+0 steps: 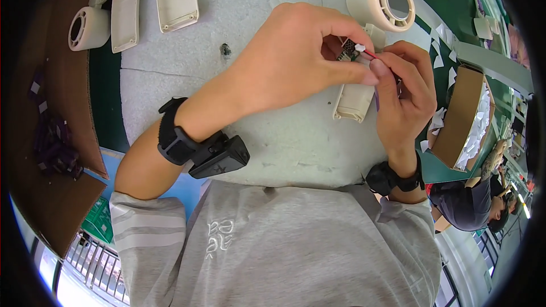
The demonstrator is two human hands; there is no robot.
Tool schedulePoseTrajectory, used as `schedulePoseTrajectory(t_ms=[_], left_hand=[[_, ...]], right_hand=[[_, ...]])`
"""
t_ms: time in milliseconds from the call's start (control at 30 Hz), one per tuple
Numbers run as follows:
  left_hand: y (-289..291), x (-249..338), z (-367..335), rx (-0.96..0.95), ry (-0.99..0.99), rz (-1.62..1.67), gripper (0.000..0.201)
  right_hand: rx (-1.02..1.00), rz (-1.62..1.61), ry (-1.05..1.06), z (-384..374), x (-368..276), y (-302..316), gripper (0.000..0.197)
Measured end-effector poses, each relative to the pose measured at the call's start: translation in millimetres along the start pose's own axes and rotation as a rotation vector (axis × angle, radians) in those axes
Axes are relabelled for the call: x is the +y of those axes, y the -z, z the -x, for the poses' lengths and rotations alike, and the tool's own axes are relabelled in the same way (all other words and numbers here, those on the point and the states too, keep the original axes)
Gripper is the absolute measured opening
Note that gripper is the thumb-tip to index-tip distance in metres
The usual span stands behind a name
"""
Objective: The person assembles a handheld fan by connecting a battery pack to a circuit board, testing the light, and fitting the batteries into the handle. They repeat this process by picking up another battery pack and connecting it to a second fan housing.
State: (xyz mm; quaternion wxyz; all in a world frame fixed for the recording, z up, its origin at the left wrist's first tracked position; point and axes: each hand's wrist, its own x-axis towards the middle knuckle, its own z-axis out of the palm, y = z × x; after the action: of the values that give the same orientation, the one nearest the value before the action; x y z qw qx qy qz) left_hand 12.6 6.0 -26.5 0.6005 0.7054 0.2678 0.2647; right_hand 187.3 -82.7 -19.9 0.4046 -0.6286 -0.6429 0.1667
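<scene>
A small dark circuit board [346, 51] is gripped between the thumb and fingers of my left hand [290, 51]. A white plug [359, 48] sits at its edge, with red and black wires [369, 54] running from it. My right hand [406, 94] pinches those wires between thumb and forefinger, close to my left thumb tip. Below the hands lies a cream plastic shell [351, 103], partly covered by them. Just beyond stands a cream round housing [381, 4] with a spoked ring; whether it joins the shell is hidden.
A white foam pad [273, 148] covers the work surface. Far left are another cream round housing [90, 29], an open long shell [177, 0] and wired parts. Cardboard boxes flank both sides; the right one [463, 116] holds white scraps. Another person [466, 204] is at right.
</scene>
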Motion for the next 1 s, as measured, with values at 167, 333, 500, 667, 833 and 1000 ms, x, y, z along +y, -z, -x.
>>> schedulePoseTrajectory(t_ms=[167,333,500,667,833,1000], left_hand=[[10,5,-1,-0.105,0.125,0.199,0.031],[9,-3,-2,-0.047,0.104,0.270,0.023],[8,-5,-3,-0.052,0.065,0.327,0.023],[8,-6,-3,-0.033,0.057,0.342,0.024],[6,-6,-3,-0.019,0.066,0.367,0.025],[7,0,-3,0.031,0.059,0.274,0.027]], right_hand=[[0.024,-0.130,0.023,1,8,2,0.013],[-0.058,-0.137,0.057,1,9,4,0.011],[-0.084,-0.131,-0.048,2,4,5,0.010],[-0.074,-0.151,-0.090,2,4,6,0.009],[-0.077,-0.166,-0.121,1,3,8,0.008],[-0.074,-0.237,-0.192,1,2,7,0.009]])
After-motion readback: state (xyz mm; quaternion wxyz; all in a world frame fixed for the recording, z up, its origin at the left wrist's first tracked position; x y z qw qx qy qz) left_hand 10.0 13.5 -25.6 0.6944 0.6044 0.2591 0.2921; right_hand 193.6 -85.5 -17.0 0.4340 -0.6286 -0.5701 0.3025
